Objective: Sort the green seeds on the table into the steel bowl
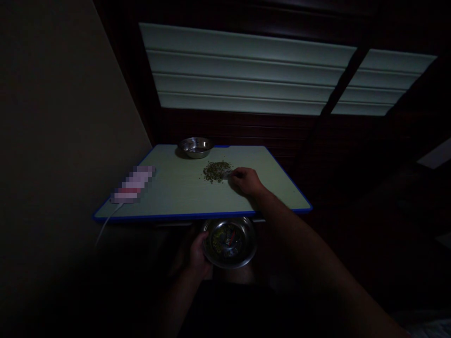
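My left hand (pixel 198 256) grips the rim of a steel bowl (pixel 243 251) held below the near edge of the table; the bowl holds some greenish grains. My right hand (pixel 245 180) rests on the pale green table (pixel 176 192), fingers curled at the right side of a small heap of greenish grains (pixel 215 171). A small pale thing shows at its fingertips, touching the heap; I cannot make out what it is.
A second steel bowl (pixel 195 147) stands at the table's far edge. A blurred pink and white object (pixel 134 184) with a white cable lies at the left. A wall runs along the left, and a dark wooden window with pale panes stands behind.
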Motion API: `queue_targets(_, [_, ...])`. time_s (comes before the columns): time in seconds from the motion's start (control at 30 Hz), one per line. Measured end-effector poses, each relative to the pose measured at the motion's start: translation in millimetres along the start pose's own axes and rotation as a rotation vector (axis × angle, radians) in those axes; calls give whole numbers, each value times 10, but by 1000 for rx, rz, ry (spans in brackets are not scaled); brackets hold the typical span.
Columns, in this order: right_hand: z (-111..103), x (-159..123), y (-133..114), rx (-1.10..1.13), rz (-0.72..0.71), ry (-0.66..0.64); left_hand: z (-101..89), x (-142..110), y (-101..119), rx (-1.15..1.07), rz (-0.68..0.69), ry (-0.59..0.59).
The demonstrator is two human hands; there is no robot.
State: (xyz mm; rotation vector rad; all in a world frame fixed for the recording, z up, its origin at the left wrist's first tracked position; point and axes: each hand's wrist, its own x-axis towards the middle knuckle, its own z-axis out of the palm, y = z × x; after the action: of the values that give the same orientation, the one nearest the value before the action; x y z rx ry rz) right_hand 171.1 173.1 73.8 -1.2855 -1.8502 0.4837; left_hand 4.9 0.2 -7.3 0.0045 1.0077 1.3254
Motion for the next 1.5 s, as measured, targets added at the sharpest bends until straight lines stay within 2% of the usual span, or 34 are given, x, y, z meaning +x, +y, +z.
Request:
queue_targets(0.3, [2, 1, -6, -2, 7, 28, -55, 51, -5, 2, 20, -15])
queue_targets(0.7, [-9, -11, -41, 20, 17, -18, -72, 79, -10, 12, 63, -26])
queue_targets(0.93, [-20, -21, -64, 63, 43, 20, -75, 62, 0, 8, 61, -93])
queue_targets(1.37, [-31, -32, -82, 89, 73, 12, -34, 38, 14, 16, 28, -17])
queue_targets(1.5, [-40, -31, -92, 95, 77, 11, -17, 24, 17, 12, 31, -25])
